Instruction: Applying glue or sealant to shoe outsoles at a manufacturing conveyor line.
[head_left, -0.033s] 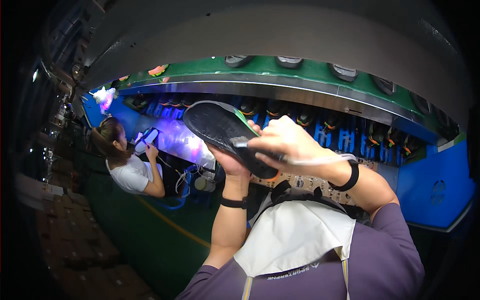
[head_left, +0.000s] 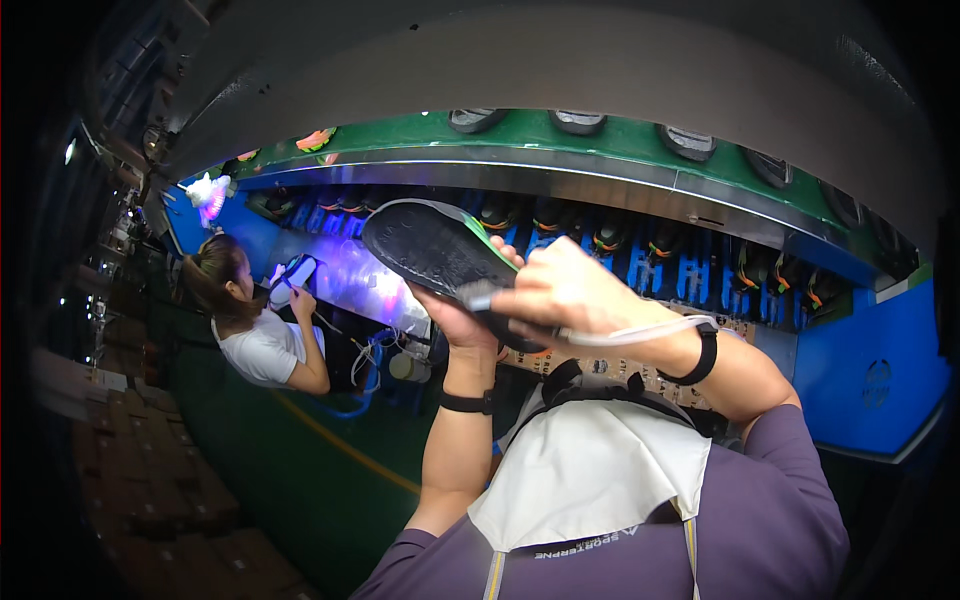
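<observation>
In my left hand (head_left: pixel 456 320) rests a shoe (head_left: pixel 430 245) turned with its dark sole up, its edge marked with green and orange. My left fingers wrap under the shoe from its near side and show again at the far edge. My right hand (head_left: pixel 575 292), smeared by motion, is closed on a brush (head_left: pixel 478 298) whose pale, blurred tip lies over the near edge of the sole. A thin whitish hose (head_left: pixel 625 335) trails from the brush along my right wrist. The heel end is partly hidden behind my right hand.
Beyond my hands, a rack (head_left: pixel 690 275) with blue holders carries several shoes. Above it, a green conveyor belt (head_left: pixel 370 137) bears more shoes. A co-worker (head_left: pixel 265 330) at the left handles another shoe. A blue panel (head_left: pixel 860 370) stands right; stacked cartons (head_left: pixel 130 470) lie lower left.
My right hand and the brush have shifted slightly left and nearer to me, from the sole's middle to its near edge. The shoe has moved a little left in my left hand.
</observation>
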